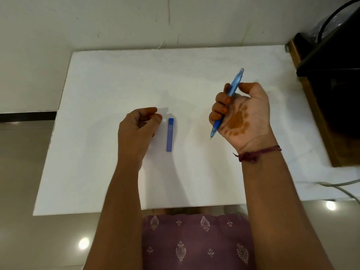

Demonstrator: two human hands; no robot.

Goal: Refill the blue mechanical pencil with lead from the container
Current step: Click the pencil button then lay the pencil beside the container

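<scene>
My right hand (243, 115) is raised above the white table (109, 78), palm towards me, and grips the blue mechanical pencil (234, 86). The pencil's tip points down and towards me, and its cap end sticks out above my fingers. The blue lead container (170, 134), a slim rectangular case, lies flat on the table between my hands with its darker cap at the far end. My left hand (136, 129) hovers just left of the container with its fingers curled; thumb and forefinger are pinched together, and I cannot tell if anything is between them.
A dark box-like object (331, 65) with a black cable sits on a wooden surface at the right edge. A pale cable (339, 185) trails over the table's near right corner. The wall stands right behind the table.
</scene>
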